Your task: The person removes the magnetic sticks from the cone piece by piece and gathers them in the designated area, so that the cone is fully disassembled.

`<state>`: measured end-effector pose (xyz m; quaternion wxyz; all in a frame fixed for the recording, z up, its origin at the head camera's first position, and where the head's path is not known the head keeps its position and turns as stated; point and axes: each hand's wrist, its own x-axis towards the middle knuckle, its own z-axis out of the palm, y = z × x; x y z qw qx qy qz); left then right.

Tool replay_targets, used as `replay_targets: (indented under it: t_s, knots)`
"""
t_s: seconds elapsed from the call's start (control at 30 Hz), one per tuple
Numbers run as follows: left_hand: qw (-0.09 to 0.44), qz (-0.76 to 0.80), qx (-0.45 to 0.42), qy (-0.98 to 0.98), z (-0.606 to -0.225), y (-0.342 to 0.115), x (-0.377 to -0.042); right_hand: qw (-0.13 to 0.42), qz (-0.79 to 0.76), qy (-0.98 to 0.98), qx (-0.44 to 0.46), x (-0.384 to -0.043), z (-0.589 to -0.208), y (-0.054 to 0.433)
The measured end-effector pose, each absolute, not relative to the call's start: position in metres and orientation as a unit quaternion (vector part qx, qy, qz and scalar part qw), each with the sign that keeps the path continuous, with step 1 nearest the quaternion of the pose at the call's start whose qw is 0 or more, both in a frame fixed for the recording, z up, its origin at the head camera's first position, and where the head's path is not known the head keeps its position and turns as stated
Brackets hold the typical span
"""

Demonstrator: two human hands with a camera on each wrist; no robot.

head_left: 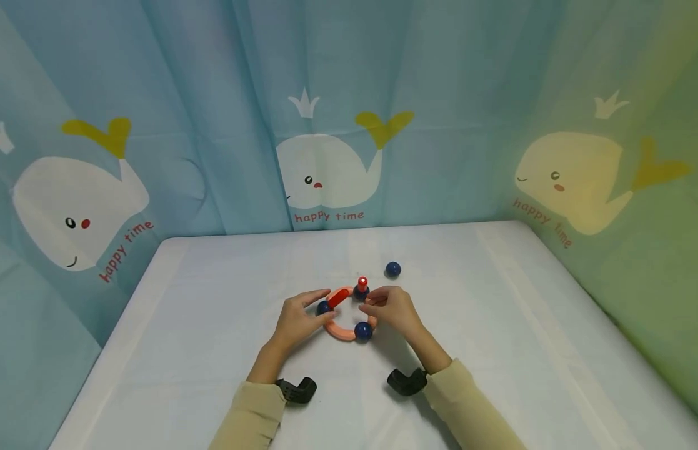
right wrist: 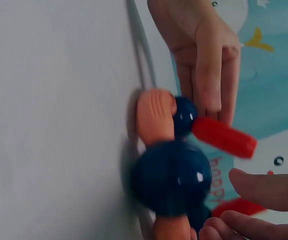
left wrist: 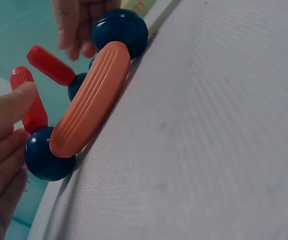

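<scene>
A ring of curved orange pieces point(head_left: 341, 333) joined by dark blue balls lies on the table. One red rod point(head_left: 339, 297) rises at a slant from the left ball point(head_left: 324, 307); another red rod point(head_left: 362, 284) stands on the back ball point(head_left: 360, 294). My left hand point(head_left: 298, 322) spreads around the left ball and its rod, thumb on the near side, fingers behind; contact is unclear. At the ring's right side, my right hand point(head_left: 396, 310) has thumb and fingers apart, fingertips beside the back ball. The front ball point(head_left: 363, 331) is untouched.
A loose blue ball point(head_left: 393, 269) lies behind the ring on the white table point(head_left: 214, 350). Blue curtains point(head_left: 230, 125) printed with whales stand along the back and sides. Black wrist devices point(head_left: 407, 382) sit at both cuffs.
</scene>
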<state>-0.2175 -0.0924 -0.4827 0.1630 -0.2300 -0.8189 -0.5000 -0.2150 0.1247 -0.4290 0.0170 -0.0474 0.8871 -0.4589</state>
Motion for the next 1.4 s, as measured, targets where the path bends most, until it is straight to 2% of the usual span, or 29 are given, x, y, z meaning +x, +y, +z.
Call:
replay_targets:
  t_s: [0.47,0.9,1.1,1.4]
  knots:
    - [0.104,-0.501,-0.213,-0.833,-0.490,-0.097,-0.217,0.021,-0.491,0.860,-0.133,-0.215,-0.447,0.091]
    - [0.110,-0.508,-0.214,-0.827,-0.492,-0.098,-0.217,-0.034,-0.520,0.840,-0.151,-0.217,-0.453,0.077]
    - [0.125,-0.511,-0.211,-0.824,-0.493,-0.098,-0.218,-0.036,-0.540,0.826,-0.160,-0.218,-0.457,0.076]
    - [0.120,-0.503,-0.197,-0.833,-0.491,-0.097,-0.217,-0.047,-0.546,0.818,-0.175,-0.216,-0.457,0.074]
